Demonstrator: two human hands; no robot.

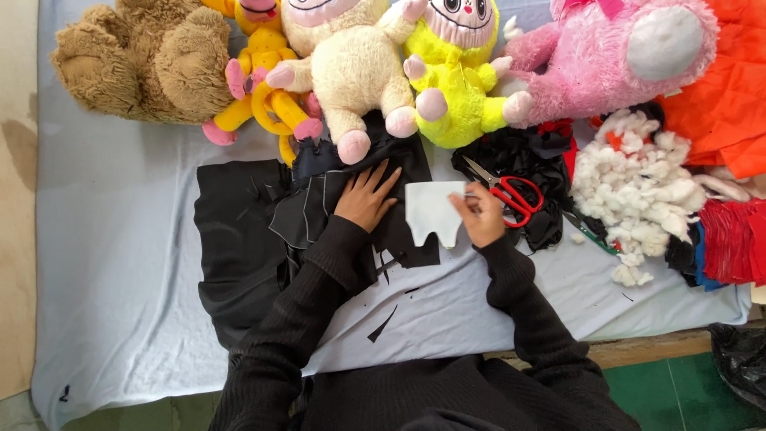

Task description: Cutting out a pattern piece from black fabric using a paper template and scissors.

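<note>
My right hand (481, 214) pinches the thin white paper pattern (433, 211) at its right edge; it looks light and floppy. My left hand (365, 198) lies flat, fingers spread, on the soft black fabric (239, 239).

There are no boxes, packets, labels, signs or screens to see here.
</note>
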